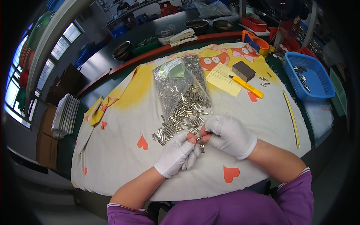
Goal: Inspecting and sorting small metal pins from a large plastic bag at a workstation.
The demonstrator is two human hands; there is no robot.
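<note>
White gloves with bare fingertips cover both my hands. My left hand is closed, its thumb and forefinger pinching a small silvery metal part. My right hand meets it from the other side, fingertips pinched on the same part. Just below the fingertips a few similar metal pieces lie on the cloth. Beyond my hands a heap of small metal parts spills out of a clear plastic bag. The exact kind of these parts is too small to make out.
A cloth with red hearts covers the table. To the right lie a yellow utility knife, a yellow note, a dark block, a yellow strip and a blue basket. A stapler and metal bowls stand behind.
</note>
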